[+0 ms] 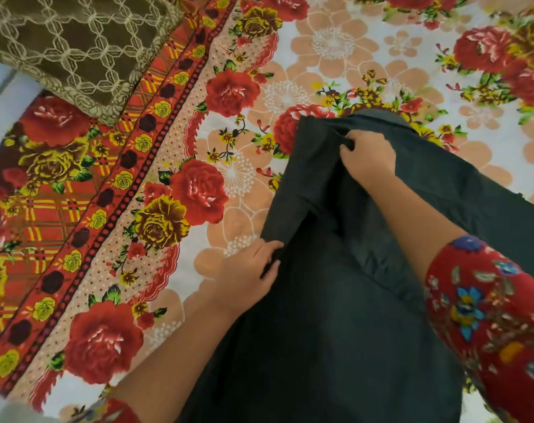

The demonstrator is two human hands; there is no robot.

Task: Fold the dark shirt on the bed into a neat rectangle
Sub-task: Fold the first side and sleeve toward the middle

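Observation:
The dark shirt (336, 315) lies spread on the flowered bed sheet (244, 184), running from the bottom middle of the view up to its centre. My left hand (250, 273) pinches the shirt's left edge, thumb on top and fingers curled round the cloth. Farther up, my right hand (368, 155) grips a bunch of the fabric near the shirt's far end, where the cloth puckers between its fingers. A fold line runs diagonally across the shirt below my right forearm. The shirt's near end runs out of the frame at the bottom.
A brown pillow (73, 50) with a cream lattice pattern lies at the top left, on the sheet's red border. The bed's left edge shows at the far left. Flowered sheet stretches beyond and to the right of the shirt.

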